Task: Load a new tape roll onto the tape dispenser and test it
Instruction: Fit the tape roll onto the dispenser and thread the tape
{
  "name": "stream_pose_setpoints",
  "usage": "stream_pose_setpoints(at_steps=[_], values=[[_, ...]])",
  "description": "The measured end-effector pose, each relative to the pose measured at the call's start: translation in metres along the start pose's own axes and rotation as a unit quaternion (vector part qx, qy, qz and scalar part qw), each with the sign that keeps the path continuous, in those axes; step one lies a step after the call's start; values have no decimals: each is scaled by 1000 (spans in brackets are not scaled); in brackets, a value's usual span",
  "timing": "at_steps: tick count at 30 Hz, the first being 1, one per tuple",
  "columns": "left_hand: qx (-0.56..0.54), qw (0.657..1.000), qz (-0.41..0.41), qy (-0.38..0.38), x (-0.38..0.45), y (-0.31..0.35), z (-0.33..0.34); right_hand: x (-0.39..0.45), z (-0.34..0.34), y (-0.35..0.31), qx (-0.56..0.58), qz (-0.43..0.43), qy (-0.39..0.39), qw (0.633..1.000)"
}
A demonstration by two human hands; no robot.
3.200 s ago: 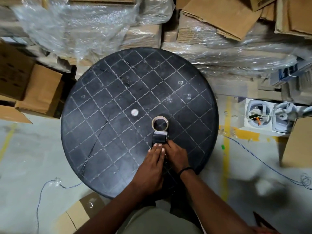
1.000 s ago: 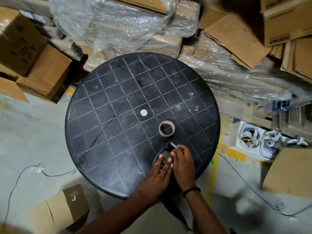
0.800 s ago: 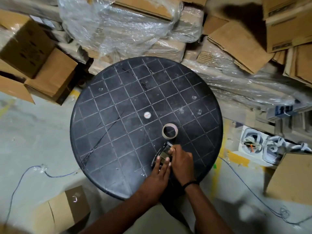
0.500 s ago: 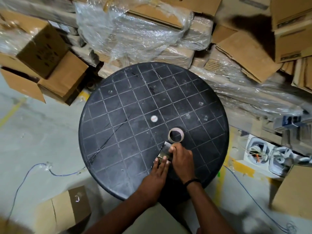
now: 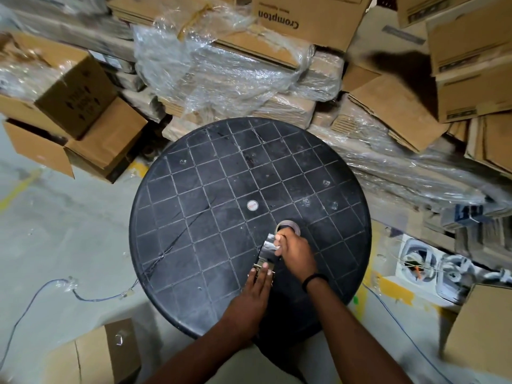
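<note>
Clearly the work sits near the counter's (image 5: 177, 217) near right edge, where both hands meet over the tape dispenser (image 5: 265, 253). The left hand (image 5: 253, 293) lies flat, its fingers (image 5: 263, 268) stretched out together and pressing down on the dispenser's near end. The right hand (image 5: 295, 252) is curled, fingers closed around something at the dispenser's far end; whether that is the tape's free end or part of the frame I cannot tell, since the hand hides it. The tape roll (image 5: 288, 227) lies flat on the counter, just beyond the right knuckles and partly covered by them, toward the counter's middle. It does not look mounted on the dispenser yet.

The risk, as I judge it, is slipping: the dispenser is held only by downward pressure on a smooth surface, so a hard pull could skid it sideways. The cutting blade may lie near the right fingertips. Loose tape could also fold and stick to itself.
</note>
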State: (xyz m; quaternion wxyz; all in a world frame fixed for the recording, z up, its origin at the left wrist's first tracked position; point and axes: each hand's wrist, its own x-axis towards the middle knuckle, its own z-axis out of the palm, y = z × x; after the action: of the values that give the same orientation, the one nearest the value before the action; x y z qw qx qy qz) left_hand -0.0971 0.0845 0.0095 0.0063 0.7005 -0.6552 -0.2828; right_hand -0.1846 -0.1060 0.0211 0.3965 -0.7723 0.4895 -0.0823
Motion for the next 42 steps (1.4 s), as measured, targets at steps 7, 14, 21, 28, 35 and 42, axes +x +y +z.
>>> stream_pose_setpoints(at_steps=[7, 14, 21, 28, 35, 42], values=[[23, 999, -15, 31, -5, 23, -15, 1, 5, -10, -88, 2, 44, 995], [43, 999, -10, 25, -3, 8, -2, 18, 3, -10, -85, 30, -27, 996], [40, 998, -37, -27, 13, 11, -30, 26, 9, -11, -56, 97, 11, 994], [89, 989, -80, -91, 31, 3, -37, 37, 8, -5, -2, 122, -50, 991], [115, 986, -79, -90, 40, -2, -34, 42, 11, -11, 11, 138, -41, 990], [129, 986, -70, -75, 37, -5, -35, 50, 11, -4, 53, 165, -63, 983]])
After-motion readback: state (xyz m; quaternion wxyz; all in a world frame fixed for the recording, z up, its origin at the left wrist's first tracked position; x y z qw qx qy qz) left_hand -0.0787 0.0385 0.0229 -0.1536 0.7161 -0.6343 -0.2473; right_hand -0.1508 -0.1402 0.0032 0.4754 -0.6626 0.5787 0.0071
